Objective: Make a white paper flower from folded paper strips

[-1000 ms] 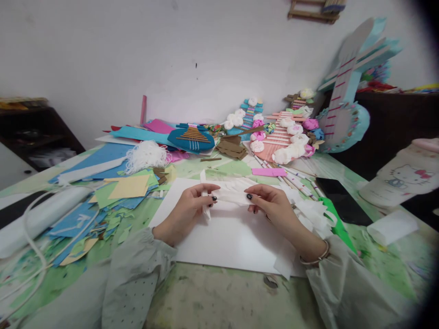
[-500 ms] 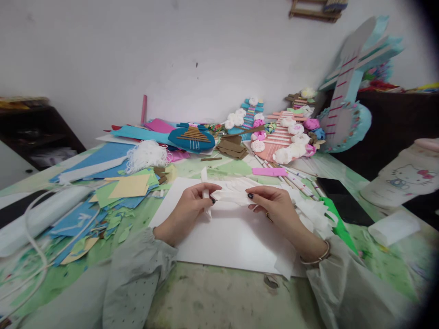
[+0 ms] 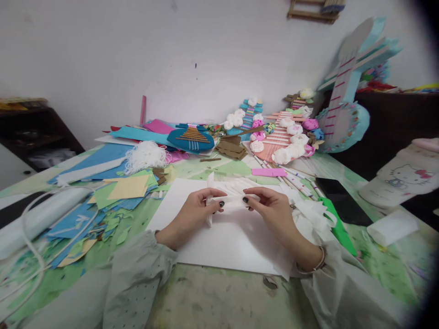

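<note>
Between both hands a strip of thin white paper (image 3: 233, 201) is stretched sideways, its near edge folded or rolled over. My left hand (image 3: 197, 210) pinches its left end, thumb against fingers. The right end is pinched by my right hand (image 3: 269, 208), thumb and fingertips closed on it. A narrow white piece (image 3: 210, 219) sticks out above and below my left fingers; whether it joins the strip I cannot tell. Below the hands lies a large white sheet (image 3: 219, 249). Crumpled white paper (image 3: 310, 217) sits just right of my right hand.
A black phone (image 3: 343, 201), a bright green tool (image 3: 343, 233) and a white roll (image 3: 393, 227) lie at right. Paper scraps (image 3: 120, 192) and a white cable (image 3: 37, 251) cover the left. Paper-craft guitars (image 3: 192, 138) and white string (image 3: 146, 156) stand behind.
My hands have drawn a little closer together on the strip. The strip's near edge now shows a rolled or folded band between the thumbs.
</note>
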A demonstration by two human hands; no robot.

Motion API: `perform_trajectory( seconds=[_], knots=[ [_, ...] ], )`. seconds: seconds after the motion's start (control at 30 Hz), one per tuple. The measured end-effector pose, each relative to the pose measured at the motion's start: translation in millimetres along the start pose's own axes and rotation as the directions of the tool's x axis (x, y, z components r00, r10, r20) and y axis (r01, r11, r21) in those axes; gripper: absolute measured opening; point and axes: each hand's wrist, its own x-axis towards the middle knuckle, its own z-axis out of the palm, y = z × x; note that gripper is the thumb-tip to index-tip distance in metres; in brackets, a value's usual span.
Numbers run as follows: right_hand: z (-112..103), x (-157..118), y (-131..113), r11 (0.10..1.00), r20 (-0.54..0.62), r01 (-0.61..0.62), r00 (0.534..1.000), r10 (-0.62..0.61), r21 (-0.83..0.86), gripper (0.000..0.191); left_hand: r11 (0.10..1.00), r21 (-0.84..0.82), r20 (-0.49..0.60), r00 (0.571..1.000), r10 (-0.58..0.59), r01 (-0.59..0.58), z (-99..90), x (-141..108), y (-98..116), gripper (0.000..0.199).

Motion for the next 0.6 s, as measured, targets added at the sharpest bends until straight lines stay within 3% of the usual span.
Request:
perform_trajectory(
  seconds=[0.1, 0.27, 0.6],
  knots=[
    [0.3, 0.2, 0.2, 0.999, 0.031, -0.013, 0.999, 0.011, 0.051, 0.027, 0.999, 0.014, -0.052, 0.998, 0.035, -0.035, 0.3, 0.0, 0.6, 0.025],
    [-3.2, 2.9, 5.0, 0.963, 0.026, -0.142, 0.99, 0.14, 0.228, 0.032, 0.994, 0.064, -0.092, 0.992, 0.089, -0.084, -0.4, -0.3, 2.2, 0.024],
    [-2.0, 2.0, 3.5, 0.941, 0.022, -0.173, 0.984, 0.174, 0.292, 0.024, 0.998, 0.047, -0.01, 0.999, 0.044, -0.044, -3.4, -1.6, 0.0, 0.033]
  ],
)
